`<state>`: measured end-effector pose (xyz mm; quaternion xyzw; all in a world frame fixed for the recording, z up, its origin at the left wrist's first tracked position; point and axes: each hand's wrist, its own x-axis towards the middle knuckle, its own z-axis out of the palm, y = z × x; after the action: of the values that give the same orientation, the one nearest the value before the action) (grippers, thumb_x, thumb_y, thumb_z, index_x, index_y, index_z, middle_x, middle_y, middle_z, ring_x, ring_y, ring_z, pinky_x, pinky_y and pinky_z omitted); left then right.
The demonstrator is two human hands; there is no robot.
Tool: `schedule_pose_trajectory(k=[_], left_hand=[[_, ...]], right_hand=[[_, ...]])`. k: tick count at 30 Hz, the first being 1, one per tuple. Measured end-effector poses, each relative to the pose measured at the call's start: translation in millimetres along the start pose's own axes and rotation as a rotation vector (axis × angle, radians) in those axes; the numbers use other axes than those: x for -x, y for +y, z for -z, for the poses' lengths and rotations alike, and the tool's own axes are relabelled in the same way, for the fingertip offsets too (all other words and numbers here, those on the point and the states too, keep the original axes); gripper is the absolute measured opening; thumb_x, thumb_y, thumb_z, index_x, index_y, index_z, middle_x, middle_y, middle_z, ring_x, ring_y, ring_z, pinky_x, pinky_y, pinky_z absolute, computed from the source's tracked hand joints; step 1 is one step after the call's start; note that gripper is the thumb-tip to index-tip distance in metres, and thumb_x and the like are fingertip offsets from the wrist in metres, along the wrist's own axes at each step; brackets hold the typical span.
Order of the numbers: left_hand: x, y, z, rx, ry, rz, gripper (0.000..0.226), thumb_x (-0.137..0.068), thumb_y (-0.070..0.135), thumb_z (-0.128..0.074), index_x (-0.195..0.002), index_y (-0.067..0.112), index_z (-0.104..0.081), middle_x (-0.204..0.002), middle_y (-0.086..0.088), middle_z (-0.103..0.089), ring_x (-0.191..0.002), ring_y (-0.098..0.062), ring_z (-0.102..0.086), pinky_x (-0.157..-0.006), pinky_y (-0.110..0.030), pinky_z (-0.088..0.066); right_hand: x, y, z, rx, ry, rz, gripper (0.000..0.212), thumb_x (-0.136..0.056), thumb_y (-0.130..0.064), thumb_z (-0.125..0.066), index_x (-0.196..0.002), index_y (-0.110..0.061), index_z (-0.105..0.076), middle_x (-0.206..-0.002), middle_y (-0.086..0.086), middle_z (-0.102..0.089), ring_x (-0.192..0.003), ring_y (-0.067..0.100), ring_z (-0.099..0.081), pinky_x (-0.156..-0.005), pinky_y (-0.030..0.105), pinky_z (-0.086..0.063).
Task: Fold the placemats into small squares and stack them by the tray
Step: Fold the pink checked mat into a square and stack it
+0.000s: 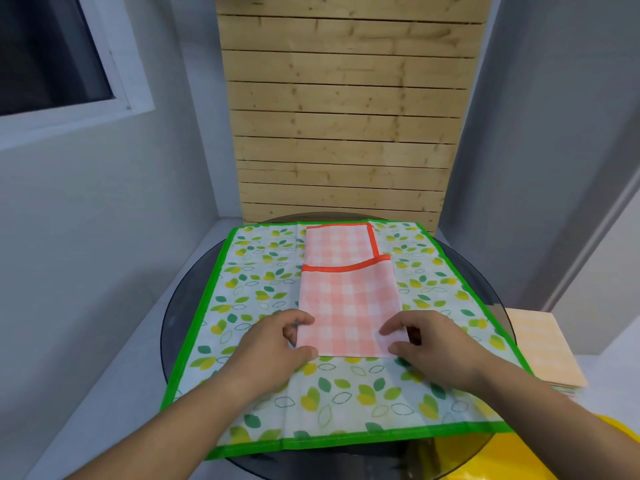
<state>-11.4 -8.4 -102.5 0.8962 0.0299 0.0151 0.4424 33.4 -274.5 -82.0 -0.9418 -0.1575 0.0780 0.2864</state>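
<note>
A pink checked placemat (348, 299) with an orange border lies folded into a long strip, its near half doubled over the far half. It rests on a larger leaf-print placemat (263, 282) with a green border, spread flat. My left hand (277, 348) pinches the strip's near left corner between thumb and fingers. My right hand (429, 344) pinches the near right corner the same way. A stack of folded placemats (540, 348), topped by a pale orange checked one, sits to the right.
The mats lie on a round dark glass table (180, 306) set in a corner. A slatted wooden panel (346, 116) stands behind it. A yellow object (491, 459) shows at the bottom right, below the glass.
</note>
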Motion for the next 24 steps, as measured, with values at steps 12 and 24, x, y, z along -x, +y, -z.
schedule_pose_trajectory(k=[12,24], left_hand=[[-2.6,4.8,-6.7,-0.147,0.015,0.043,0.012,-0.093,0.025,-0.067,-0.093,0.037,-0.063,-0.07,0.012,-0.049,-0.067,-0.006,-0.051,-0.091,-0.037,-0.046],[9.5,14.7,-20.1,-0.464,0.106,0.02,0.045,-0.08,0.077,-0.053,-0.101,0.039,-0.046,-0.099,0.017,-0.053,-0.099,-0.011,-0.05,-0.09,-0.035,-0.032]], right_hand=[[0.7,-9.6,-9.3,-0.043,0.058,-0.058,0.016,-0.087,-0.042,-0.071,-0.1,-0.033,-0.068,-0.072,-0.012,-0.062,-0.062,0.001,-0.057,-0.052,0.012,-0.037],[-0.9,-17.0,-19.4,0.035,0.082,-0.125,0.045,-0.074,-0.067,-0.07,-0.101,-0.034,-0.055,-0.102,-0.015,-0.052,-0.087,0.004,-0.053,-0.071,0.024,-0.045]])
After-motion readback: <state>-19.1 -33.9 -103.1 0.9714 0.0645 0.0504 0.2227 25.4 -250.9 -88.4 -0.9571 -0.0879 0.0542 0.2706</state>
